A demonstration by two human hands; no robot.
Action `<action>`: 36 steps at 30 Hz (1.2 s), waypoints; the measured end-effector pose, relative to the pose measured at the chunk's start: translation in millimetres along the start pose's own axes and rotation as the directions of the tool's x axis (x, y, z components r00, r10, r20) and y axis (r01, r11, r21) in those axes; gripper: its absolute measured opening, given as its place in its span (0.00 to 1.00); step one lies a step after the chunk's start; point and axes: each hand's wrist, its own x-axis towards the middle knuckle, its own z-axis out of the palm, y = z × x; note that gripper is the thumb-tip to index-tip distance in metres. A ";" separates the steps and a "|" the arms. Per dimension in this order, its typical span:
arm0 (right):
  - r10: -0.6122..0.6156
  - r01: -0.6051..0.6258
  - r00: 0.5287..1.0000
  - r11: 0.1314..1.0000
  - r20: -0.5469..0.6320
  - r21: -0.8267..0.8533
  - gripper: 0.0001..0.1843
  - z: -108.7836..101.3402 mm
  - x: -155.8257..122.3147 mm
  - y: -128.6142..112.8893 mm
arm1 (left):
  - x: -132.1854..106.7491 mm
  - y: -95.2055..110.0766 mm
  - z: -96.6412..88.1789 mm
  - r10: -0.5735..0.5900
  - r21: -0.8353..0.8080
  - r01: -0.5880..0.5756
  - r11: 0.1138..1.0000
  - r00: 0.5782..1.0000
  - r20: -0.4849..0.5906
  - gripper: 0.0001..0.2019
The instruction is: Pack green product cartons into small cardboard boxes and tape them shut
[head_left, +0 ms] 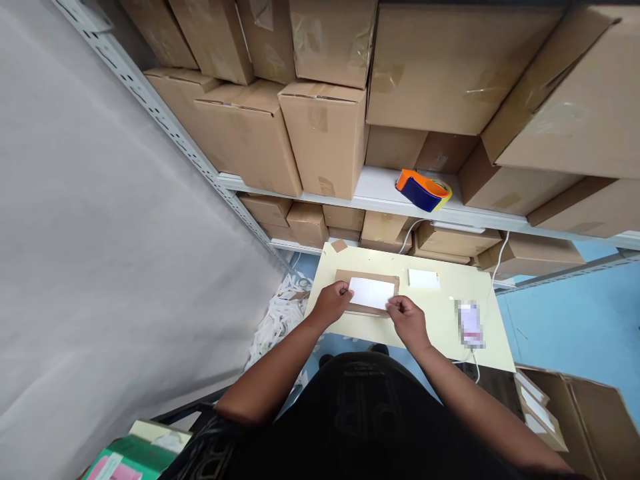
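A blank white label (371, 293) lies over a flat brown cardboard box (345, 275) on the pale yellow table (360, 330). At the label's left edge, my left hand (331, 301) pinches it between thumb and fingers. My right hand (407, 319) grips the lower right corner in the same way. Whether the label's underside touches the box cannot be made out. Just right of the box rests a white stack of labels or small box (423, 279). Farther right lies a phone (470, 325), its screen blurred, with a cable attached.
Shelves full of cardboard boxes (320, 140) rise behind the table. An orange and blue tape dispenser (423, 190) sits on the shelf edge. White paper strips (275, 323) heap on the floor at left. An open carton (580, 413) stands lower right. A grey wall (125, 233) bounds the left.
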 end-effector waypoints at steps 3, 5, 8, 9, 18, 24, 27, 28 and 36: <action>-0.012 0.018 0.999 0.993 0.047 -0.113 0.17 8.6 19.2 16.5 | 19.3 -7.1 9.9 -0.010 0.212 0.011 0.977 1.000 -0.008 0.09; -0.038 0.055 0.996 0.976 0.085 -0.210 0.18 13.9 29.4 24.2 | 28.2 -12.5 15.5 -0.031 0.347 0.029 0.938 1.000 0.002 0.09; -0.077 0.120 0.989 0.920 0.127 -0.373 0.19 21.6 38.5 30.4 | 35.4 -18.6 22.9 -0.052 0.501 0.034 0.865 0.998 0.021 0.09; -0.090 0.143 0.986 0.894 0.143 -0.424 0.20 24.1 40.1 31.5 | 36.7 -20.0 25.2 -0.054 0.533 0.032 0.845 0.998 0.026 0.10; -0.132 0.311 0.947 0.607 0.292 -0.732 0.16 36.6 44.0 33.0 | 42.7 -30.4 29.7 -0.100 0.593 0.081 0.801 0.995 -0.001 0.17; -0.119 0.233 0.967 0.775 0.226 -0.588 0.18 7.9 47.8 46.0 | 29.5 -52.4 13.7 0.013 0.400 0.050 0.915 0.988 -0.153 0.15; -0.004 0.060 0.992 0.900 0.129 -0.432 0.23 -18.4 47.1 67.0 | 17.2 -68.3 11.9 -0.012 0.258 0.071 0.963 0.974 -0.225 0.23; 0.053 -0.004 0.991 0.926 0.120 -0.378 0.26 -25.0 46.6 74.9 | 13.4 -72.6 13.6 -0.053 0.185 0.091 0.978 0.978 -0.200 0.25; 0.165 -0.174 0.906 0.985 0.390 -0.012 0.30 -22.4 49.7 97.1 | -7.7 -63.7 40.5 -0.205 -0.152 0.191 0.970 0.975 -0.082 0.29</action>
